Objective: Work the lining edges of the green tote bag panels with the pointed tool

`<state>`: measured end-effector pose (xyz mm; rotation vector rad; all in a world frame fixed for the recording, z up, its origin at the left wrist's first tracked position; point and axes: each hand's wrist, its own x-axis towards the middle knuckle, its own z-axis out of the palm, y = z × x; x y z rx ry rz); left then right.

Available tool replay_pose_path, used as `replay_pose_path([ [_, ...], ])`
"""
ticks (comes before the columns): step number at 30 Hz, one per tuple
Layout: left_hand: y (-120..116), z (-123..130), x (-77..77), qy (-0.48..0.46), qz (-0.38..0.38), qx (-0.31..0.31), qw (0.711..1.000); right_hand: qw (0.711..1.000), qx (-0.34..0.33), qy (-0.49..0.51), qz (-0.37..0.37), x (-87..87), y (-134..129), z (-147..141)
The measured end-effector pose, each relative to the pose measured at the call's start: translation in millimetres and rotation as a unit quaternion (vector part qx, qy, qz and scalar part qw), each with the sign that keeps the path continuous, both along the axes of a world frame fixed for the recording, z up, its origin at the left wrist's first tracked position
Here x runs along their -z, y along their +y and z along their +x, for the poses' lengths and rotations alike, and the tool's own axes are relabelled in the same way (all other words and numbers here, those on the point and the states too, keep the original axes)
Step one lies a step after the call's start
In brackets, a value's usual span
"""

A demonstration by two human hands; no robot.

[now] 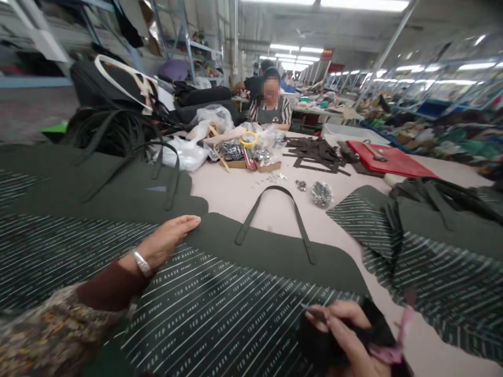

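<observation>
My left hand [167, 241], with a silver bracelet at the wrist, pinches the upper left corner of a dark green bag panel [271, 248]. The panel lies in front of me, with white striped lettering on its lower part and a strap handle [288, 191] standing up from its plain top band. My right hand [349, 332] is closed around a small pointed metal tool [310, 309], low over the panel's right side. Blur hides the tool's exact kind. Black cloth and a pink tie [395, 343] are around that hand and wrist.
More bag panels [137, 180] lie at left, and another stack [444, 251] at right. Beyond are a bag of metal fittings [322, 193], dark straps [314, 154], a red board [389, 157] bearing a hammer, and plastic bags [188, 149]. A person [270, 107] sits across the table.
</observation>
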<state>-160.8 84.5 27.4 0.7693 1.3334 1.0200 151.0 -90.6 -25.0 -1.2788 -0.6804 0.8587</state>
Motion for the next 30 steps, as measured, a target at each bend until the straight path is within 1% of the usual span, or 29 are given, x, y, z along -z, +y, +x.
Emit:
replay_pose_path([
  [1, -7.4, -4.5, 3.4, -0.01, -0.008, -0.024, 1.0, 1.0, -0.026, 0.002, -0.001, 7.2, 11.4, -6.3],
  [3, -24.7, -9.3, 8.9, -0.034, -0.033, -0.062, 0.997, 0.998, -0.043, -0.042, -0.011, 20.1, 28.2, -15.8],
  [5, -45.1, -10.9, 14.4, -0.062, -0.073, -0.08, 0.992, 0.993, -0.037, -0.113, -0.022, 29.2, 37.3, -20.6],
  [7, -68.2, -8.8, 20.7, -0.084, -0.116, -0.082, 0.986, 0.986, -0.028, -0.159, -0.033, 34.1, 40.4, -21.7],
  [8, -80.2, -5.7, 24.0, -0.099, -0.14, -0.083, 0.982, 0.986, -0.026, -0.162, -0.038, 35.3, 40.4, -21.6],
  [10, -102.6, 6.5, 29.7, -0.145, -0.188, -0.095, 0.967, 0.989, -0.022, -0.139, -0.045, 36.6, 38.6, -21.6],
  [13, -124.7, 39.6, 34.7, -0.241, -0.239, -0.133, 0.931, 0.993, -0.014, -0.108, -0.044, 38.0, 34.3, -22.7],
  [16, -125.6, 80.3, 34.8, -0.286, -0.234, -0.173, 0.913, 0.993, -0.014, -0.119, -0.021, 41.3, 30.6, -23.0],
  [19, -111.8, 113.9, 31.8, -0.297, -0.214, -0.216, 0.905, 0.991, -0.019, -0.133, 0.002, 41.7, 28.5, -25.5],
  [21, -101.0, 128.5, 29.9, -0.282, -0.227, -0.221, 0.906, 0.991, -0.008, -0.137, -0.007, 36.6, 28.2, -31.2],
  [24, -89.3, 139.6, 29.0, -0.242, -0.261, -0.197, 0.913, 0.992, 0.031, -0.113, -0.052, 25.5, 29.5, -41.9],
  [26, -85.4, 141.9, 29.5, -0.22, -0.274, -0.191, 0.916, 0.993, 0.055, -0.082, -0.069, 22.9, 30.8, -44.3],
  [28, -84.7, 141.6, 30.5, -0.203, -0.276, -0.197, 0.919, 0.995, 0.049, -0.061, -0.056, 26.5, 31.7, -40.9],
  [30, -86.3, 139.7, 31.8, -0.195, -0.274, -0.194, 0.921, 0.997, 0.027, -0.06, -0.05, 32.0, 32.0, -34.8],
])
